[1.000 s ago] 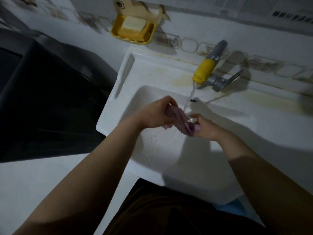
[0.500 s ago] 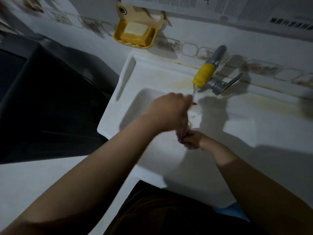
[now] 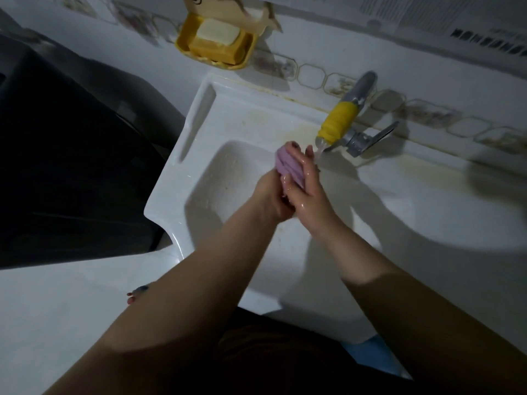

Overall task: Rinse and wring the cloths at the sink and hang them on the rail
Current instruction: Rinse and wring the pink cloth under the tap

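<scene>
Both hands now on one twisted roll: left hand (image 3: 269, 195) clamps the low end, right hand (image 3: 306, 189) wraps the cloth (image 3: 288, 163), which has come out beside the tap (image 3: 338, 124) stream, over the sink (image 3: 182, 201) back edge. Wringing underway; hanging not started.

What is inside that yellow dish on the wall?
The yellow dish holds two bars of soap, a pale one lying on a darker yellow one. Anything beneath them is covered.
</scene>
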